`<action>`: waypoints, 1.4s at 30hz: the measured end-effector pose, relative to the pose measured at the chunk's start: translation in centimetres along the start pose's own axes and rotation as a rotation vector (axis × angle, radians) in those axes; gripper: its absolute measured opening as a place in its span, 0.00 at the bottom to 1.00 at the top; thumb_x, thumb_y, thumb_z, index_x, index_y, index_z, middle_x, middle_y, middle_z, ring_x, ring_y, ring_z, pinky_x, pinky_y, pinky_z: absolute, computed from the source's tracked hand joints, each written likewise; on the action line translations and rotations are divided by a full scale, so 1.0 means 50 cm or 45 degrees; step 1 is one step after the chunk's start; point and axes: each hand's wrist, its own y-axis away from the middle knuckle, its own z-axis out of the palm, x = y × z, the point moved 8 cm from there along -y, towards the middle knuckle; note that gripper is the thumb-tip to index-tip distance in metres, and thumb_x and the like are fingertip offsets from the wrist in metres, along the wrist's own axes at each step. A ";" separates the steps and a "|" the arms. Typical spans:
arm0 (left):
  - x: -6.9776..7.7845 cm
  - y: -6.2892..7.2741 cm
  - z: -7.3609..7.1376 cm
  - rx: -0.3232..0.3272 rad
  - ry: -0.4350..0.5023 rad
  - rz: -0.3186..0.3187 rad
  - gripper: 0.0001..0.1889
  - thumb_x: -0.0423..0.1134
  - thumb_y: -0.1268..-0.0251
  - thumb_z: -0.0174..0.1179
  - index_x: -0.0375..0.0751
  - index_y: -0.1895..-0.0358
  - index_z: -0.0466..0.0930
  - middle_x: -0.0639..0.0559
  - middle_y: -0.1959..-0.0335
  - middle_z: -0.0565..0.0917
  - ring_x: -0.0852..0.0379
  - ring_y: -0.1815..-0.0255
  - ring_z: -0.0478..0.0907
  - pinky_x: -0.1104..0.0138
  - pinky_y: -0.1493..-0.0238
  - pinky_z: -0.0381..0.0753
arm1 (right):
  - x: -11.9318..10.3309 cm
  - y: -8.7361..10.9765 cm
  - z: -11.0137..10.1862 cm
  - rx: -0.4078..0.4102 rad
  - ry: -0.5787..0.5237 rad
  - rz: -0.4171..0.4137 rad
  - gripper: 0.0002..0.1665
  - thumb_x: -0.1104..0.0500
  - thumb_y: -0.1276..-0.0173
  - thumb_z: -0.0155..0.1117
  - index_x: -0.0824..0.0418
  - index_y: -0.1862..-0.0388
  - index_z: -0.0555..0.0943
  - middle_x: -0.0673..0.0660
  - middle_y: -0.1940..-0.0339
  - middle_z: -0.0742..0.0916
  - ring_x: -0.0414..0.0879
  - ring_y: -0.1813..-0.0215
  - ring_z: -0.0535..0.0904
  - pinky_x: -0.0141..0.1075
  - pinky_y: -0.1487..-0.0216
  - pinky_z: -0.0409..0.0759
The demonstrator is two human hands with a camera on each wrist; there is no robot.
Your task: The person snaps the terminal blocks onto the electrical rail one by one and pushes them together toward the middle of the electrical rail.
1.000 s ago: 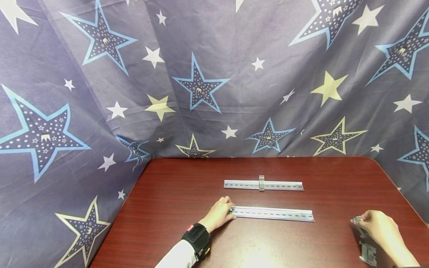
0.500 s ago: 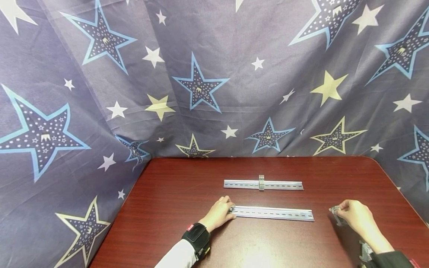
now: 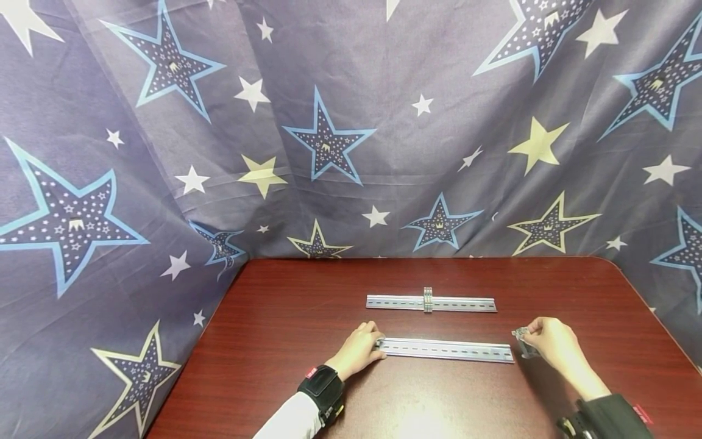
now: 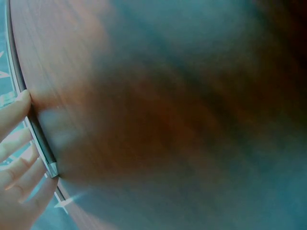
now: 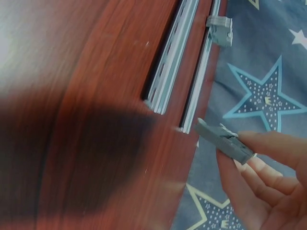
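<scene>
In the head view my left hand [image 3: 359, 349] grips the left end of the nearer slotted metal DIN rail [image 3: 446, 350], which lies flat on the table. The left wrist view shows the thumb and fingers [image 4: 13, 179] on opposite sides of that rail [image 4: 41, 136]. Just off the rail's right end, my right hand [image 3: 556, 344] holds a grey DIN-rail terminal block [image 3: 524, 342] above the table. From the right wrist, the terminal block [image 5: 225, 142] appears pinched between thumb and fingers, apart from both rails.
A second DIN rail [image 3: 460, 304] lies farther back, roughly parallel, with a few thin terminal blocks [image 3: 428, 300] clipped side by side near its middle. The reddish-brown table [image 3: 296, 299] ends at a star-patterned cloth [image 3: 351, 152] behind it.
My right hand has moved left and slightly back with the terminal block, toward the nearer rail's right end. Another block lying at the right is now out of sight. The left hand stays put.
</scene>
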 end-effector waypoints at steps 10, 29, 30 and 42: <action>0.005 0.003 -0.012 0.088 0.049 0.075 0.14 0.43 0.58 0.66 0.39 0.68 0.80 0.55 0.72 0.69 0.59 0.70 0.67 0.70 0.70 0.67 | -0.043 -0.015 0.032 0.020 -0.035 -0.030 0.07 0.62 0.55 0.63 0.66 0.81 0.77 0.55 0.83 0.80 0.43 0.80 0.71 0.39 0.77 0.67; 0.004 0.000 -0.005 -0.003 -0.001 0.008 0.15 0.45 0.57 0.66 0.42 0.65 0.80 0.56 0.71 0.69 0.60 0.68 0.67 0.70 0.67 0.67 | -0.132 -0.028 0.107 -0.004 -0.110 -0.058 0.06 0.64 0.57 0.64 0.65 0.83 0.76 0.51 0.86 0.78 0.42 0.81 0.70 0.38 0.76 0.68; 0.004 0.000 -0.006 -0.001 0.000 0.009 0.15 0.45 0.57 0.66 0.42 0.66 0.80 0.56 0.71 0.69 0.60 0.68 0.67 0.70 0.67 0.67 | -0.135 -0.028 0.112 -0.005 -0.115 -0.053 0.06 0.64 0.57 0.64 0.65 0.83 0.76 0.51 0.86 0.78 0.42 0.81 0.70 0.37 0.76 0.68; 0.004 -0.001 -0.005 -0.002 0.004 0.002 0.14 0.44 0.57 0.66 0.41 0.66 0.80 0.56 0.71 0.70 0.59 0.68 0.67 0.70 0.67 0.67 | -0.165 -0.026 0.148 0.003 -0.188 0.007 0.04 0.64 0.59 0.63 0.64 0.84 0.77 0.51 0.86 0.78 0.42 0.81 0.70 0.37 0.76 0.69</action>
